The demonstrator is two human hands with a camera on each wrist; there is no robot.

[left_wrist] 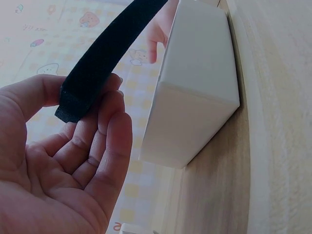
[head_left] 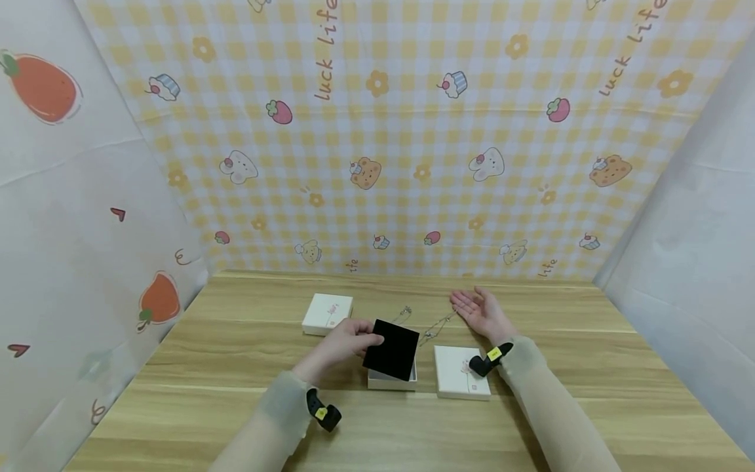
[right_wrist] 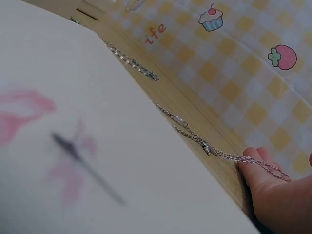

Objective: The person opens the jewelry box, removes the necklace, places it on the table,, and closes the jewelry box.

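In the head view my left hand (head_left: 348, 337) pinches a black square pad (head_left: 392, 351) between thumb and fingers, tilted over a white box base (head_left: 392, 385). The left wrist view shows the pad (left_wrist: 97, 58) edge-on, apart from the white box's side (left_wrist: 190, 83). My right hand (head_left: 483, 314) is turned palm up with its fingers extended. A silver chain necklace (head_left: 435, 330) reaches from beside the box to this hand. In the right wrist view one end of the necklace (right_wrist: 204, 147) lies across the right hand (right_wrist: 278, 200).
A second silver chain (head_left: 404, 314) lies behind the pad, partly hidden. One white box piece with a pink print (head_left: 327, 313) is at the back left. Another printed white box piece (head_left: 457, 373) sits by the right wrist. A patterned cloth (head_left: 401, 144) hangs behind the wooden table (head_left: 236, 360).
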